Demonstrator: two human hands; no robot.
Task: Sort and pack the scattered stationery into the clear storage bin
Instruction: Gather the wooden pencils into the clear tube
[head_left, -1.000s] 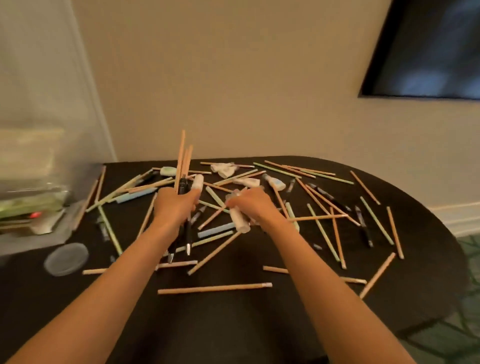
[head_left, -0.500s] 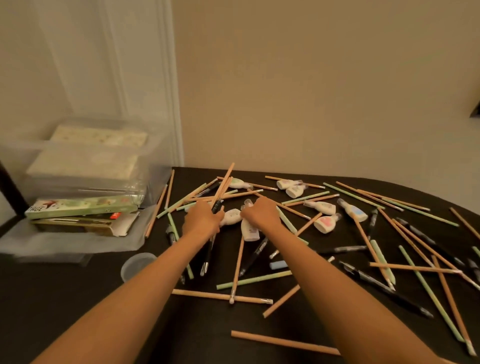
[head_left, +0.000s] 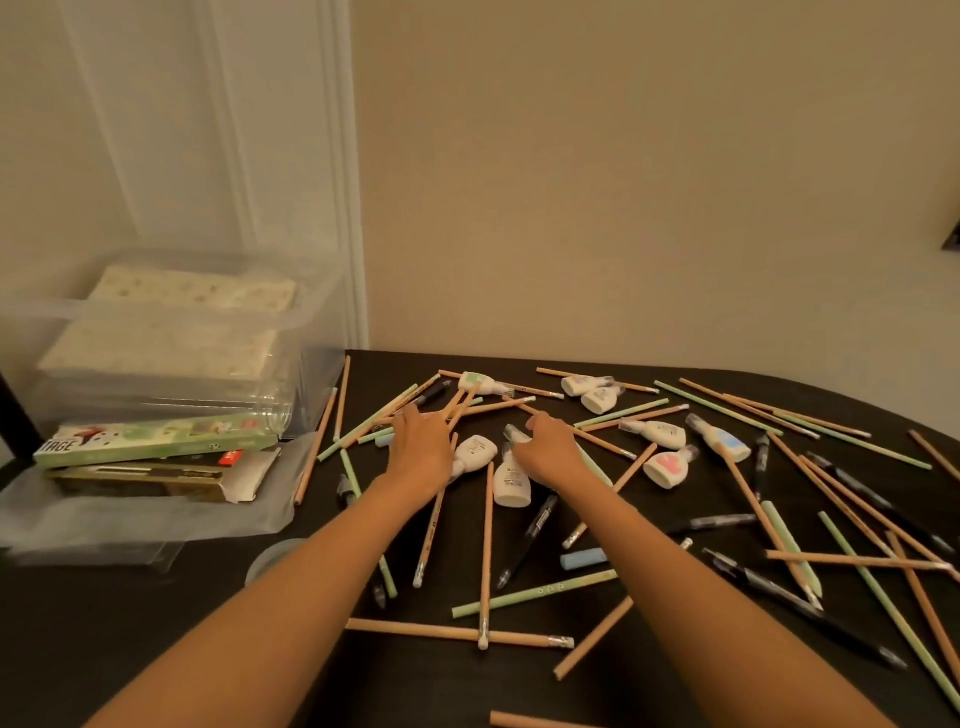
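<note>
Wooden and green pencils, black pens and white squeeze bottles lie scattered over a black table (head_left: 260, 649). My left hand (head_left: 421, 447) lies low over the pile and grips a small bundle of wooden pencils (head_left: 460, 408) that fans out past its fingers. My right hand (head_left: 550, 449) curls over a white bottle (head_left: 511, 480) lying on the table, fingertips at its clear cap. Another white bottle (head_left: 475, 452) lies between my hands. The clear storage bin (head_left: 311, 322) stands at the left rear with cream boxes inside.
A green pencil box (head_left: 156, 441) and a gold box (head_left: 140, 480) rest on a clear lid (head_left: 130, 525) in front of the bin. A small round clear lid (head_left: 267, 564) sits by my left forearm. Pens and pencils cover the table's right side up to its curved edge.
The view has swung left and down, bringing the bin into sight. My left hand has lowered its upright pencil bundle to the table. My right hand has come down with the white bottle.
</note>
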